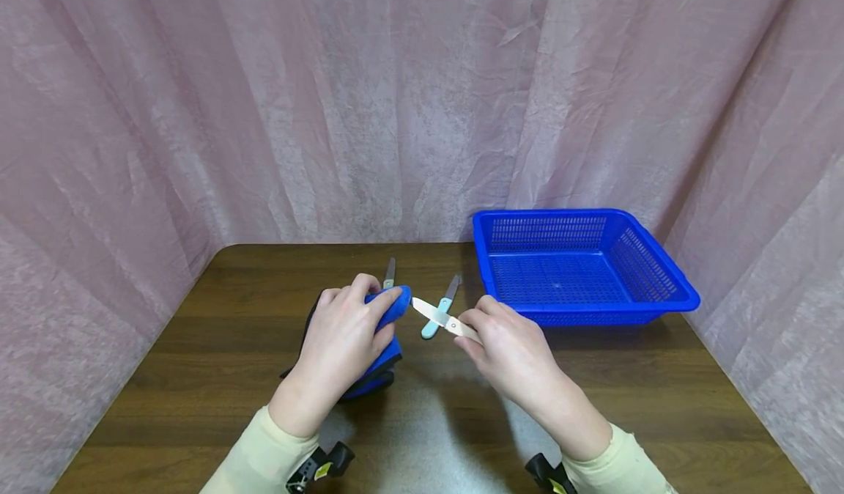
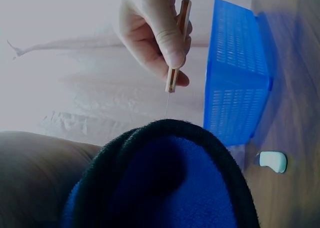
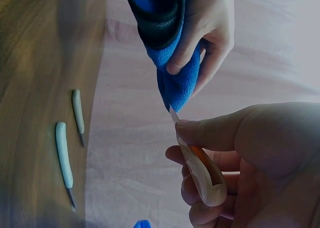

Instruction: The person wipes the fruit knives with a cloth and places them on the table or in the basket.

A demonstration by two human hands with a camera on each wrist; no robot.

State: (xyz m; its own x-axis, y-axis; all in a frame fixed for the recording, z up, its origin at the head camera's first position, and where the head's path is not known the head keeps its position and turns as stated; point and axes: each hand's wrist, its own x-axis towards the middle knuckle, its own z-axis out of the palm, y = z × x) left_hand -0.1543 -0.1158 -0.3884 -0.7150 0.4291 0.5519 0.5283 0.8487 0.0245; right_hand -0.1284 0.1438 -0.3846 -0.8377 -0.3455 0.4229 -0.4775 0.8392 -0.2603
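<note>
Knife (image 1: pixel 455 325) at frame centre — right hand (image 1: pixel 511 347) pinches its handle (image 1: pixel 468 332), presumably to stay clear of the blade (image 1: pixel 427 309). Left hand (image 1: pixel 339 336) grips blue cloth (image 1: pixel 395 308) beside that blade, perhaps as padding. Pale-blue knife (image 1: pixel 445 306) and another knife (image 1: pixel 390 273) lie beyond; basket (image 1: pixel 593 316), right of frame.

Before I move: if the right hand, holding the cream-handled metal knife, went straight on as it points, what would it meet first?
Most likely the fuzzy blue cloth with black edging in the left hand: the knife in the right hand points at it. Depth is unclear; they may already touch.
</note>
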